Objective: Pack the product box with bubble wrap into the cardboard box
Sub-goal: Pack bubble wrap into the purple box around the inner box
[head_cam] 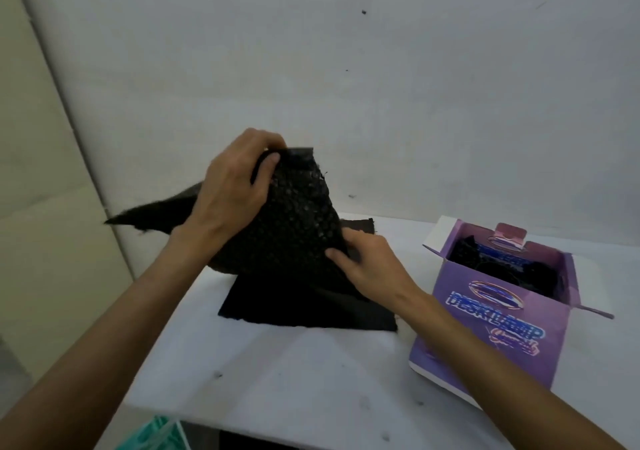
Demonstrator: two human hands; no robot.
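A sheet of black bubble wrap (298, 221) is lifted off the white table, curved into a hump. My left hand (235, 186) grips its top edge, thumb over the front. My right hand (367, 262) pinches its lower right edge. More black sheets (304, 307) lie flat on the table beneath it. At the right stands a purple product box (502, 321) with its top flaps open; black wrap and a dark item show inside it. No plain cardboard box is in view.
The white table (277, 373) ends at its near edge toward me and on the left. A pale wall stands close behind. Something teal (156, 432) sits below the table's front edge at bottom left.
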